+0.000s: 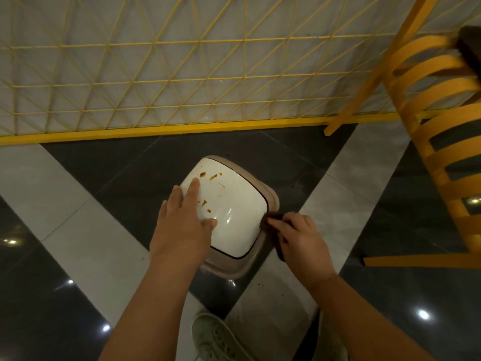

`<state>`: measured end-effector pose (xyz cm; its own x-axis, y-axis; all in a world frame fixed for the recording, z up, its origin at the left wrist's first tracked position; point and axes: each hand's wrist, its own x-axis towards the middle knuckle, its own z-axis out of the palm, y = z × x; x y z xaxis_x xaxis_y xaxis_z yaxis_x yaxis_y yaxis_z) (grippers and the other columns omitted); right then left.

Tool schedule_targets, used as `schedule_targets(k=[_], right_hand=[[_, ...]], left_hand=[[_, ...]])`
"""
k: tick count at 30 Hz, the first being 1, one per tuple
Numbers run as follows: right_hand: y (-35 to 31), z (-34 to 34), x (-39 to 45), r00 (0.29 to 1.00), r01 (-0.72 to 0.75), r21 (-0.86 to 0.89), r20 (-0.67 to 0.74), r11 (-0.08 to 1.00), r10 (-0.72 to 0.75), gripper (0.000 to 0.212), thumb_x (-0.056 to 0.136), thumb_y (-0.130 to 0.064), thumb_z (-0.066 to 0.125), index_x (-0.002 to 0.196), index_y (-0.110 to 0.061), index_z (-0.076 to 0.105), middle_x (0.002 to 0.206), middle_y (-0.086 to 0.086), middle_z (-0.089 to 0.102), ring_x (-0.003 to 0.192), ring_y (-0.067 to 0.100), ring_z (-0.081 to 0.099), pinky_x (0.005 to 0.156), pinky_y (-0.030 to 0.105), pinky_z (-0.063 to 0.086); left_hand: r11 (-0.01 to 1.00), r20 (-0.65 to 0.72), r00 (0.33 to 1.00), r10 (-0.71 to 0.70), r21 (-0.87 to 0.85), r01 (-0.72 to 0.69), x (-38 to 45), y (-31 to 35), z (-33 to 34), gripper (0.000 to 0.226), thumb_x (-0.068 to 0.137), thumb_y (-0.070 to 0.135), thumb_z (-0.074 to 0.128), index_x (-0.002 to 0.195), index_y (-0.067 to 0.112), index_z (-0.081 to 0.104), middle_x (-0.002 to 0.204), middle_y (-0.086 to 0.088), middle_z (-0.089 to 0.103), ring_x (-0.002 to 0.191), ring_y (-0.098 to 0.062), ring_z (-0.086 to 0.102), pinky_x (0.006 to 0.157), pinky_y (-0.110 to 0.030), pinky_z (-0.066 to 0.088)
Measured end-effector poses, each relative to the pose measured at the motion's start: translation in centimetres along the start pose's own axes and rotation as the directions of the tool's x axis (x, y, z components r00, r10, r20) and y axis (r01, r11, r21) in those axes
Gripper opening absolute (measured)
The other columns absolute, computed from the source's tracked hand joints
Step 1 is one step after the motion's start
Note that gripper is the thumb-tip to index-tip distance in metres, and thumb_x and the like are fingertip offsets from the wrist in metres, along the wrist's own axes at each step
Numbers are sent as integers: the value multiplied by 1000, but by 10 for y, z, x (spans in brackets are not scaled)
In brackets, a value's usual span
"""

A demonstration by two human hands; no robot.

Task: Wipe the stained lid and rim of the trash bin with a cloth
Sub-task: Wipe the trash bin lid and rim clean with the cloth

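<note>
Bin: the trash bin (270, 201) stands on the floor (78, 204), a little way in front of the yellow fence (156, 130). Only its top shows.
Lid: the lid (234, 204) is white, shiny and shut. It is square with round corners.
Stains: orange-brown spots (211, 176) sit on the far part of the lid. A few more are near its left edge.
Rim: the rim (273, 198) is tan and goes all around the lid.
Writing: none can be read on the bin.
Inside the bin: hidden under the lid.
Left hand: the left hand (182, 220) lies flat on the left side of the lid, fingers spread out, holding nothing.
Right hand: the right hand (302, 238) is at the right edge of the bin. Its fingers are curled and pinch the cloth.
Cloth: the cloth (270, 220) is dark and touches the rim at the right side.
Chair: a yellow chair (432, 142) stands to the right of the bin, apart from it.
Shoe: a pale shoe (216, 337) is on the floor, nearer than the bin.
</note>
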<state>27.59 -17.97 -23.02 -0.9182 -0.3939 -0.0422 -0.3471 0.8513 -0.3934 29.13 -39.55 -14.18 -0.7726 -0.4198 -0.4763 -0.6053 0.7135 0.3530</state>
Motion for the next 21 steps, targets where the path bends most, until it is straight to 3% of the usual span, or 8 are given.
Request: schedule_targets(k=[2, 5, 8, 10, 13, 15, 18, 21], right_hand=[[-12, 5, -3, 999, -49, 34, 3, 998, 49, 46, 79, -17, 72, 123, -23, 61, 113, 3, 61, 96, 20, 58, 80, 26, 50], [-39, 17, -43, 991, 64, 153, 108, 986, -81, 54, 69, -21, 81, 120, -25, 61, 110, -7, 56, 87, 13, 61, 70, 19, 53], [-18, 8, -41, 978, 136, 89, 149, 987, -148, 50, 73, -31, 76, 121, -30, 61, 112, -8, 59, 94, 10, 58, 78, 15, 47], [0, 1, -21, 995, 45, 48, 83, 998, -49, 40, 85, -29, 62, 125, -28, 59, 117, -2, 58, 102, 15, 55, 85, 18, 42], [-9, 2, -11, 996, -77, 72, 52, 994, 73, 44, 85, -18, 65, 128, -23, 56, 118, 4, 58, 100, 20, 56, 83, 26, 50], [-33, 12, -30, 991, -18, 125, 135, 992, 1, 50, 84, -22, 68, 131, -25, 51, 120, 0, 54, 98, 17, 58, 80, 26, 54], [-38, 13, -53, 970, 118, 189, 188, 975, -154, 66, 64, -27, 84, 123, -28, 56, 111, -7, 59, 89, 12, 64, 70, 18, 55], [-9, 1, -25, 996, 40, 152, 78, 988, -52, 36, 86, -30, 64, 121, -34, 58, 112, -7, 59, 97, 13, 57, 82, 25, 52]], left_hand=[[1000, 9, 1000, -10, 7, 10, 1, 1, 0, 81, 91, 37, 56, 147, 43, -3, 159, 5, -2, 146, -28, 5, 112, -51, 24], [1000, 4, 1000, -9, 14, 9, 2, 1, 1, 82, 91, 37, 56, 147, 43, -5, 159, 5, -1, 146, -28, 5, 112, -52, 24], [1000, 3, 1000, 4, 8, -4, 1, 1, 1, 81, 91, 37, 56, 147, 42, -3, 159, 5, -1, 146, -28, 4, 112, -52, 23], [1000, 4, 1000, 10, 5, -10, 1, -1, 1, 81, 91, 37, 56, 147, 43, -3, 159, 6, -2, 146, -28, 4, 112, -51, 24], [1000, 3, 1000, 4, 1, -4, 2, -2, 2, 82, 91, 37, 56, 147, 44, -3, 159, 6, -2, 146, -28, 4, 112, -51, 23], [1000, 4, 1000, 0, 3, 0, 3, -1, 2, 82, 91, 36, 56, 147, 43, -4, 159, 6, -2, 146, -27, 4, 112, -51, 23], [1000, 4, 1000, 8, 4, -8, 4, 0, 3, 83, 91, 36, 56, 147, 43, -4, 159, 5, -2, 146, -28, 3, 113, -52, 22], [1000, 2, 1000, 21, 3, -21, 4, 0, 3, 82, 91, 35, 57, 147, 43, -2, 159, 6, -2, 146, -27, 3, 113, -51, 21]])
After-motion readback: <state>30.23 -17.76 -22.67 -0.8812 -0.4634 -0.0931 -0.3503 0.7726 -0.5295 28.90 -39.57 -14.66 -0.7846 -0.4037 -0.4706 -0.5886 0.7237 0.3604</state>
